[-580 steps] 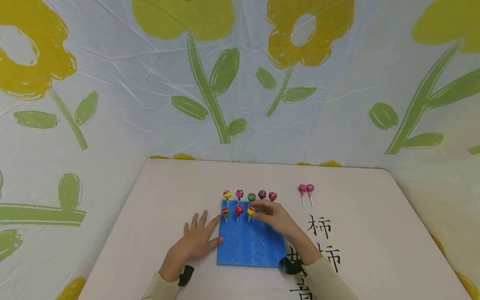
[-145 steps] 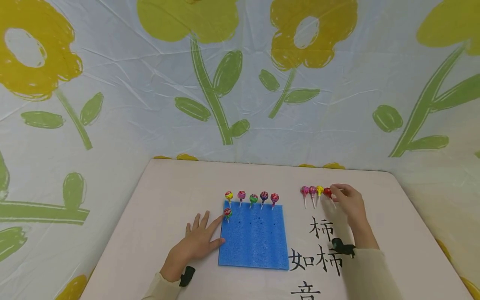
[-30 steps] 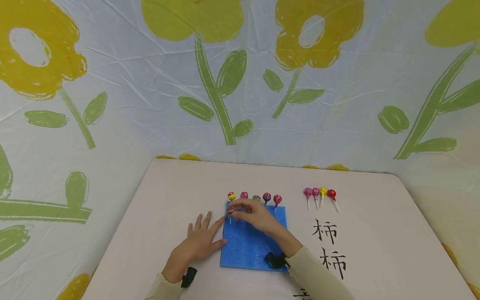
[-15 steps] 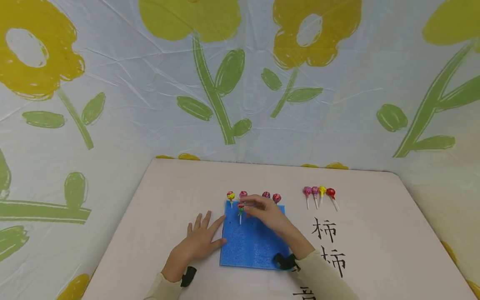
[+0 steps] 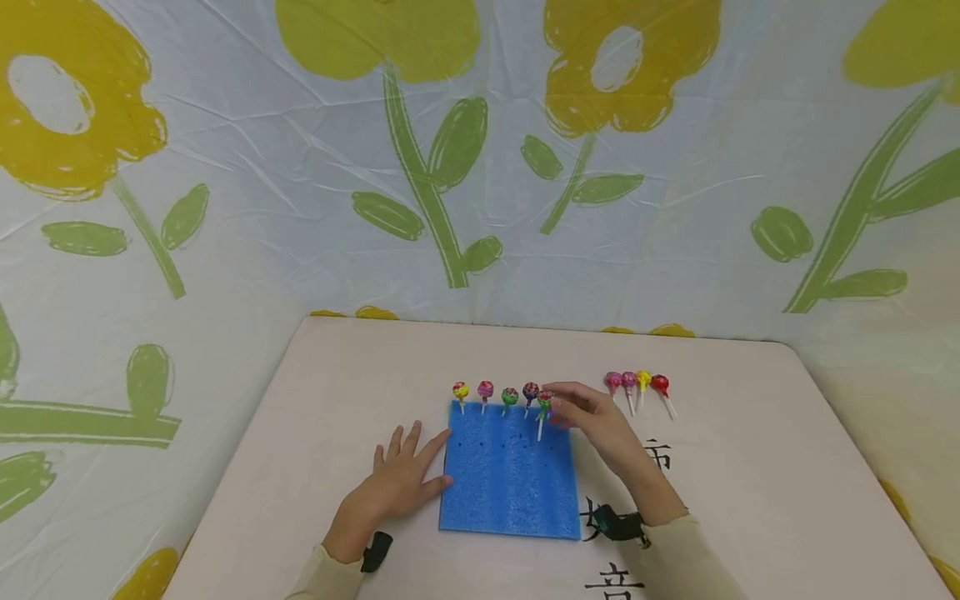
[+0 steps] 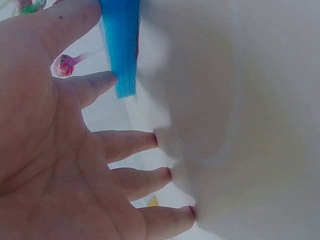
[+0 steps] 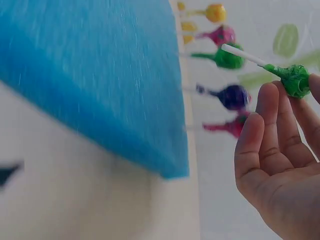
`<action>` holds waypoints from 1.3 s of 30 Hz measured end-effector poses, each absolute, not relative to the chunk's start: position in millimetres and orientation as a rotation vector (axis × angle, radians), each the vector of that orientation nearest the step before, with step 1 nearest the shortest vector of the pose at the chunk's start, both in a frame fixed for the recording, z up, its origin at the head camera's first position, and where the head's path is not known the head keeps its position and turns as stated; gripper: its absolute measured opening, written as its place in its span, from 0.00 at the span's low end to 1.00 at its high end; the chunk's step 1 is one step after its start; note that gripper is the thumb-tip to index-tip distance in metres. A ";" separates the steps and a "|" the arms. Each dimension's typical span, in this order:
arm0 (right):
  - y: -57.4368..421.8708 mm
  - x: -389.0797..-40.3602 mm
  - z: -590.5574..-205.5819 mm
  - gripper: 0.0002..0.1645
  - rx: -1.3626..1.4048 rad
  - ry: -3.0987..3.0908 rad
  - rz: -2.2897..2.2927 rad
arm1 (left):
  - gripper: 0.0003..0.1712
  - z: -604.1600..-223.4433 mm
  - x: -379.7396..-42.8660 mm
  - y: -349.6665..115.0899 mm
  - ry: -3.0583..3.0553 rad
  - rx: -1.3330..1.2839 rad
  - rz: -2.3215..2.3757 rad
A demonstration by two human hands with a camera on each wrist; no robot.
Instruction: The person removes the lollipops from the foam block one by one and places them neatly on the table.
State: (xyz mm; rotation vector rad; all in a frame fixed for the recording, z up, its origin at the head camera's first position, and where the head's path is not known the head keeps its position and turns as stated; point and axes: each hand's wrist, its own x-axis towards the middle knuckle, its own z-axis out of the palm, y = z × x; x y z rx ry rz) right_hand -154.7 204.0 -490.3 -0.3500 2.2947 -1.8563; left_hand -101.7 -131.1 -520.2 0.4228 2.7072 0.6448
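Observation:
My right hand [image 5: 600,421] pinches a green-wrapped lollipop [image 7: 295,81] by its head, over the back right of a blue foam board [image 5: 510,492]. Its white stick points down, free of the foam. Along the board's back edge, a row of lollipops stands upright: yellow [image 5: 461,390], pink [image 5: 486,389], green [image 5: 510,396], dark purple [image 5: 531,391] and a red-pink one [image 7: 230,126], mostly behind my hand in the head view. My left hand [image 5: 397,483] lies spread on the table, index finger and thumb touching the board's left edge.
To the right of the board lie two pink lollipops [image 5: 629,381], a yellow lollipop [image 5: 643,378] and a red lollipop [image 5: 660,384]. Small holes run across the foam in front of the standing row. Black characters [image 5: 615,581] mark the pale table, and a flowered cloth [image 5: 480,250] rises behind it.
Over the last second my right hand has pulled the green lollipop from the foam's front left and carried it right. Earlier, the yellow and red lollipops went from the foam to the table.

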 end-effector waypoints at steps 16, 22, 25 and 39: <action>293.0 -164.0 -490.1 0.30 -0.014 2.428 -1.881 | 0.40 -521.1 -101.8 -131.0 2.697 0.424 0.661; 333.5 -174.6 -486.0 0.28 0.051 2.379 -1.972 | 0.40 -519.5 -101.2 -130.7 2.698 0.422 0.667; 354.6 -183.8 -488.8 0.30 0.119 2.346 -1.999 | 0.40 -517.4 -101.3 -130.7 2.708 0.417 0.662; 401.2 -209.0 -511.6 0.40 0.522 2.361 -1.771 | 0.40 -516.1 -102.7 -130.6 2.699 0.437 0.667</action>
